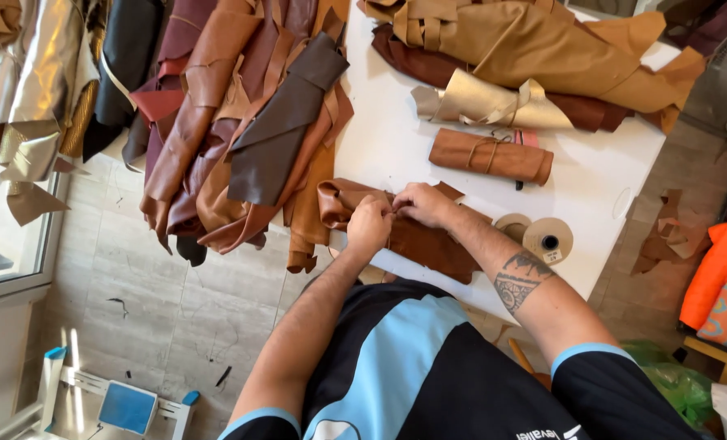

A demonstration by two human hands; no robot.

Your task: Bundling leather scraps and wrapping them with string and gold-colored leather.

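At the table edge, both hands [396, 216] pinch the brown leather roll [412, 232] (long axis running left-right).

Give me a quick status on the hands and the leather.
Left hand and right hand both gripping brown leather piece at table edge. Thread spools beside right forearm.

A tied tan leather roll [491, 155] is lying on the white table [396, 138], two thread spools [548, 239] are sitting near its edge, and leather hides [249, 122] are hanging over the left side.
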